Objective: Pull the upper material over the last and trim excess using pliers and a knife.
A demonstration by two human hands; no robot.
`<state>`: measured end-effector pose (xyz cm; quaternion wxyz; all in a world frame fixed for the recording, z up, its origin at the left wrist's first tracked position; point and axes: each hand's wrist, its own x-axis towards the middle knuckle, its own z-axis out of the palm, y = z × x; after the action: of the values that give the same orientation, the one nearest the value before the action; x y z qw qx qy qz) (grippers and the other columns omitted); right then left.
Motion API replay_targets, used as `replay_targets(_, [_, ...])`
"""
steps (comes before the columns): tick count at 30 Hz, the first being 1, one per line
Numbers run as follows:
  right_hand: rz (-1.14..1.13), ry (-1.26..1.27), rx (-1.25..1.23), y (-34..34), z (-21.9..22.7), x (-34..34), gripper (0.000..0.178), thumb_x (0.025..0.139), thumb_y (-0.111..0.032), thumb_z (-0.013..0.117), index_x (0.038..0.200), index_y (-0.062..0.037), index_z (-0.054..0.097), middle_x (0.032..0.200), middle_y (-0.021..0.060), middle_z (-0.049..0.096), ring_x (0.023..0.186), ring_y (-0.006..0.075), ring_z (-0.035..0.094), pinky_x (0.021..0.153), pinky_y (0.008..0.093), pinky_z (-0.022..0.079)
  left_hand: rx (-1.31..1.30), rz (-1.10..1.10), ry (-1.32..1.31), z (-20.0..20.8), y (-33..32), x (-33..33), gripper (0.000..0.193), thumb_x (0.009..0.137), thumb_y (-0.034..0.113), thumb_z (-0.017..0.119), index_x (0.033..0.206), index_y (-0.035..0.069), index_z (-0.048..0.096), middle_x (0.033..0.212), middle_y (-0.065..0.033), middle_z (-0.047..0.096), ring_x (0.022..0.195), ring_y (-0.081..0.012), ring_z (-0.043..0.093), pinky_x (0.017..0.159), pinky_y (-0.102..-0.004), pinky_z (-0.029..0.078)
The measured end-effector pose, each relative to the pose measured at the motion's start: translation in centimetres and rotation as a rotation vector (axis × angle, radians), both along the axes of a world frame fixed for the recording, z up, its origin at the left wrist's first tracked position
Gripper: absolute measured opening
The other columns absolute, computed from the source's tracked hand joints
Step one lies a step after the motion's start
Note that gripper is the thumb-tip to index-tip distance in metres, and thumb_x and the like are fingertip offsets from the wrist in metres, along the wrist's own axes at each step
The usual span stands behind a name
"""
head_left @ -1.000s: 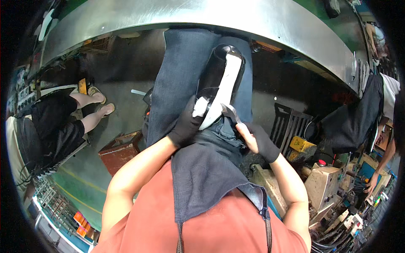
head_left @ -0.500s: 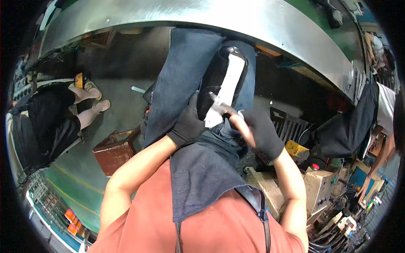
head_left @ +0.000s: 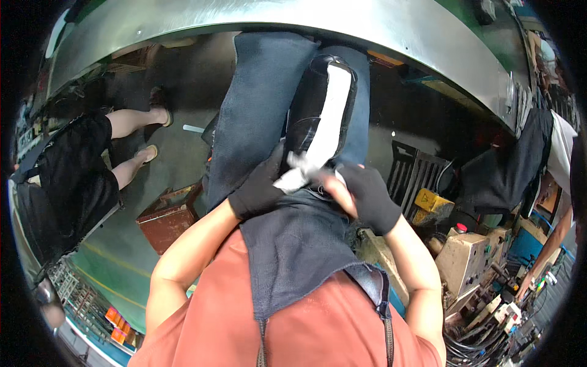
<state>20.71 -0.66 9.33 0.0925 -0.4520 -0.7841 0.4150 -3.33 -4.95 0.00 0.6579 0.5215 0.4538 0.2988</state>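
Note:
A long black boot-like piece (head_left: 304,104) lies along my thighs, on the dark blue apron (head_left: 251,104). Down its right side runs a white strip (head_left: 335,104), whose near end bends toward my left hand. My left hand (head_left: 260,186), in a black fingerless glove, is closed around the piece's near end, its fingers partly hidden beneath. Gloved the same way, my right hand (head_left: 364,196) reaches in from the right with thumb and fingers pinched together. A pale, blurred thing (head_left: 304,163) shows at its fingertips, over the strip; its kind cannot be made out.
A metal bench edge (head_left: 275,15) curves across the far side, above my knees. To the left stand a brown wooden stool (head_left: 165,220) and a seated person's legs (head_left: 131,122). Machinery with a red button (head_left: 460,228), a yellow box (head_left: 433,205) and another person (head_left: 559,159) are on the right.
My right hand has moved nearer and slightly left, along with the pale thing at its fingertips. My left hand has shifted a little nearer and left. The seated person's feet have moved apart.

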Motion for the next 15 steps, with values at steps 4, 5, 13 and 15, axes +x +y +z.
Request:
replay_targets(4, [-0.407, -0.039, -0.527, -0.8, -1.7, 2.9, 0.039, 0.102, -0.036, 0.052, 0.09, -0.0008, 0.063, 0.072, -0.0016, 0.054, 0.067, 0.0058, 0.049, 0.059, 0.0271, 0.042, -0.178, 0.192, -0.111, -0.4, 0.1, -0.1, 0.076, 0.092, 0.032, 0.065, 0.146, -0.002, 0.024, 0.135, -0.0249, 0.051, 0.123, -0.0349, 0.054, 0.1, -0.0392, 0.044])
replay_targets(5, [-0.417, -0.057, -0.498, -1.0, -1.4, 3.0, 0.04, 0.103, -0.037, 0.051, 0.089, -0.0006, 0.062, 0.071, -0.0034, 0.054, 0.067, 0.0054, 0.049, 0.058, 0.0261, 0.041, 0.082, 0.105, 0.175, 0.1, 0.3, 0.5, 0.074, 0.091, 0.032, 0.065, 0.144, -0.002, 0.025, 0.132, -0.0249, 0.053, 0.121, -0.0345, 0.055, 0.099, -0.0392, 0.045])
replay_targets(13, [0.378, 0.038, 0.164, 0.2, 6.7, -3.9, 0.032, 0.087, -0.036, 0.068, 0.079, -0.0056, 0.06, 0.08, 0.0106, 0.059, 0.071, 0.0295, 0.061, 0.06, 0.0386, 0.047, 0.102, 0.26, 0.381, -1.0, -0.3, 1.8, 0.078, 0.084, 0.035, 0.074, 0.138, -0.001, 0.031, 0.122, -0.0288, 0.056, 0.111, -0.0411, 0.06, 0.092, -0.0441, 0.049])
replay_targets(15, [0.459, 0.1, 0.203, 0.9, 4.0, -2.9, 0.044, 0.091, -0.049, 0.059, 0.079, -0.0064, 0.058, 0.081, 0.011, 0.058, 0.073, 0.0314, 0.062, 0.062, 0.0408, 0.051, 0.103, 0.241, 0.339, 1.1, 0.7, 1.8, 0.085, 0.081, 0.035, 0.076, 0.141, -0.001, 0.029, 0.126, -0.0285, 0.055, 0.112, -0.0417, 0.06, 0.093, -0.0454, 0.049])
